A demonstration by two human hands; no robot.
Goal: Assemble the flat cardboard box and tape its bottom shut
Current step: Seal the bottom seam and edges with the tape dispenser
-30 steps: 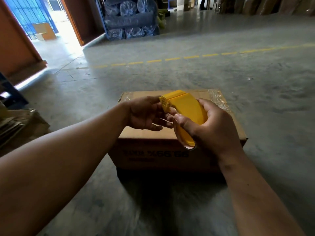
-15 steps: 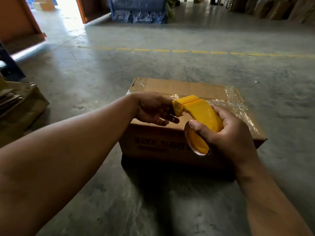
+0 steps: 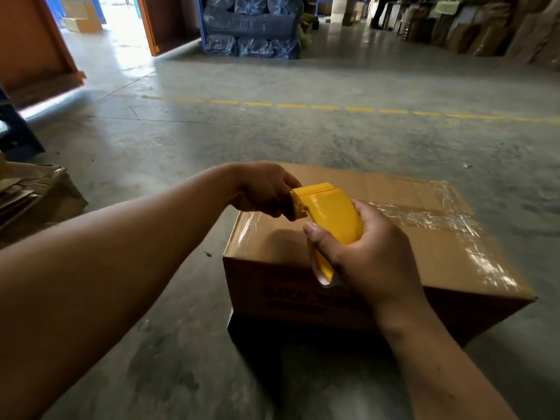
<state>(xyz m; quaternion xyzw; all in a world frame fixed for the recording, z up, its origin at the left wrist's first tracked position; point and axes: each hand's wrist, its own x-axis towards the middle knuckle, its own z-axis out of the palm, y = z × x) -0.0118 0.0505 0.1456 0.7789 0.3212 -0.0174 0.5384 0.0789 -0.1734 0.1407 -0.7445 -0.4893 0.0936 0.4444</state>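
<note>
A brown cardboard box (image 3: 439,247) stands closed on the concrete floor, with shiny clear tape (image 3: 430,216) running across its upper face. Above the box's near left corner, my right hand (image 3: 372,259) grips a yellow tape dispenser (image 3: 330,216) around its body. My left hand (image 3: 266,189) pinches at the dispenser's front end with curled fingers; what lies between those fingertips is hidden behind the dispenser. Dark print shows on the box's near side.
A pile of flattened cardboard (image 3: 33,192) lies on the floor at the left. A dashed yellow line (image 3: 327,108) crosses the floor beyond the box. Far back stand blue wrapped bundles (image 3: 251,25), stacked cardboard (image 3: 500,28) at the right and an orange doorway (image 3: 39,40).
The view has shifted, so the box now sits lower and to the right. Both hands stay on the yellow dispenser, and the left hand has moved slightly above its front end.
</note>
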